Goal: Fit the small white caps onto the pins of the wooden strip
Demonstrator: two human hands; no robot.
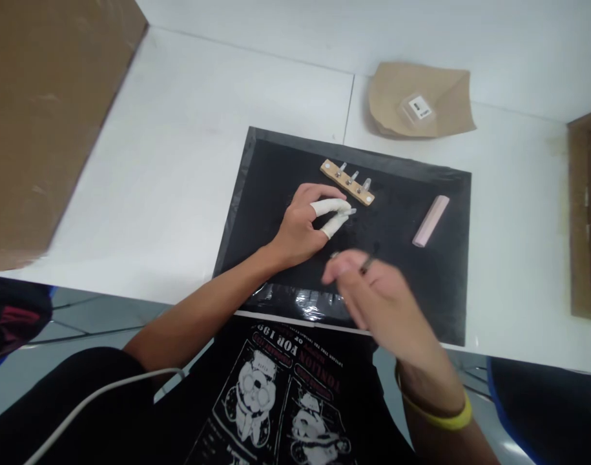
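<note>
Left hand [305,226] on black mat [266,181], mid worktop [179,129]. Grip narrow: white-capped thumb and forefinger pinch small clear piece [349,211], just near of wooden block [347,183] bearing three similar pieces. Right hand [377,297] nearer, blurred, grip bunched round thin dark tool [367,263]. Pink bar [431,221] right on mat. Clear piece looks tiny, light, likely brittle and slippery; best held softly by its body, not its tip.

Left hand [305,226] pinching, fingertips [330,206] white-covered; right hand [377,294] hovers nearer body (blurred), fingers curled.
</note>
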